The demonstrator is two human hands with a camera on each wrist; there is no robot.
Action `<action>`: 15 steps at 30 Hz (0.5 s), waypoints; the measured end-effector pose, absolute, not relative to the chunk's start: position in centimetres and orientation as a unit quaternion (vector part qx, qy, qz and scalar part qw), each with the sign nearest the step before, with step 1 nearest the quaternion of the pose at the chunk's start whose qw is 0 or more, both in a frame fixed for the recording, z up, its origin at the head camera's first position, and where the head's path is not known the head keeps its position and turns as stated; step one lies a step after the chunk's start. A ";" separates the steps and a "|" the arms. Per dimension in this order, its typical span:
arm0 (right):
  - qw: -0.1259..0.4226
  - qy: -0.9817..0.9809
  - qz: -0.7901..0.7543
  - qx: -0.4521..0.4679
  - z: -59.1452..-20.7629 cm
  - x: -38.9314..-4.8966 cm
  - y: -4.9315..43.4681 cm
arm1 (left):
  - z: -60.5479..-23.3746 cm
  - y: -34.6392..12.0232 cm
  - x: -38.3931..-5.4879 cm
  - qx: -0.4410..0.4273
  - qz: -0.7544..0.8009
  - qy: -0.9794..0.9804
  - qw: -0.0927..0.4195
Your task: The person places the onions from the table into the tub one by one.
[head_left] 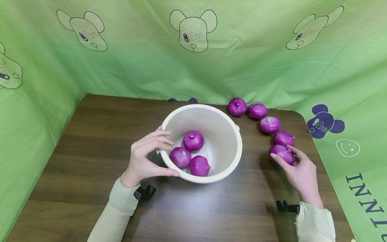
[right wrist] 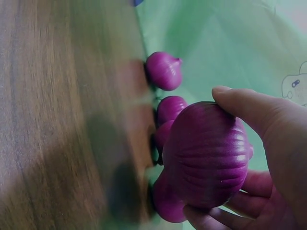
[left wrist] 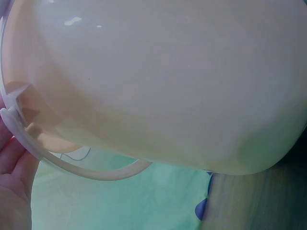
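Observation:
A white bucket (head_left: 217,141) stands on the table with three purple onions inside, one of them an onion (head_left: 193,141) at the back. My left hand (head_left: 149,156) grips its left rim, fingertips over the edge and thumb along the front. The left wrist view is mostly filled by the bucket's outer wall (left wrist: 168,86), with its curved handle (left wrist: 96,173) hanging beside the hand. At the right, my right hand (head_left: 302,171) holds an onion (right wrist: 208,155) between thumb and fingers. Just behind it sits another onion (head_left: 284,138).
Behind the bucket's right side, more onions continue the curved row: one onion (head_left: 237,107) at the far end, then an onion (head_left: 257,110) and an onion (head_left: 270,124). A green printed cloth (head_left: 193,74) hangs around the brown wooden table (head_left: 99,134).

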State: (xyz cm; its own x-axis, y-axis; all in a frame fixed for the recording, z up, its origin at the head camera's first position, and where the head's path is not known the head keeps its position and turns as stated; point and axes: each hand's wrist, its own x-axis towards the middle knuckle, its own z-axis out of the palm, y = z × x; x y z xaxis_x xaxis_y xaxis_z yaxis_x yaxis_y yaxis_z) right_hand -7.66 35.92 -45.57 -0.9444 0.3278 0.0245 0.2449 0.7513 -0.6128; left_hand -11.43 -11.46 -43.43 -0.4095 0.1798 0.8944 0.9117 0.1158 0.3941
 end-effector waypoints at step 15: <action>0.087 -0.930 0.327 -0.145 -44.9 -7.7 35.0 | -43.5 -11.4 -11.5 -0.415 -0.523 -0.657 0.350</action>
